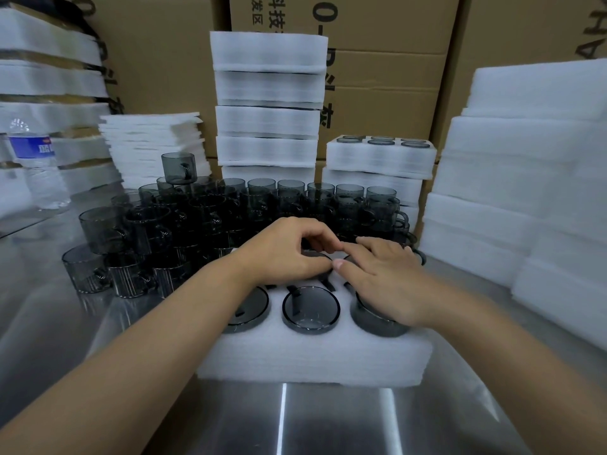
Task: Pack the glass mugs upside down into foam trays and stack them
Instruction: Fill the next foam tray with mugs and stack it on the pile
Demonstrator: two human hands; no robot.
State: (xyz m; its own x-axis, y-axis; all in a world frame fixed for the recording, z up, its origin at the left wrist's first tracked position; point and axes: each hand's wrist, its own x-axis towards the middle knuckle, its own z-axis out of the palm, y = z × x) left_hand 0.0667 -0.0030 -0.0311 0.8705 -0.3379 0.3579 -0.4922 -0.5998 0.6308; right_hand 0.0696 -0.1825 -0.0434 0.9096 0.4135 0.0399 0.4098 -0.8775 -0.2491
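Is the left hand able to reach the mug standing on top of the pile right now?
Probably yes. The top mug stands free above the pile, nothing over it, on the left hand's side. The hand must first release the tray mug it grips.

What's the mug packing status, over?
Left hand curled on a smoky grey glass mug, back row of the white foam tray. Right hand flat on neighbouring mugs. Front row filled, bases up. Unpacked mugs crowd behind.

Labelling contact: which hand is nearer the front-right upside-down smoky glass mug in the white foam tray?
Right. The right hand lies over the front-right mug; the left hand holds a back-row mug, up-left of it.
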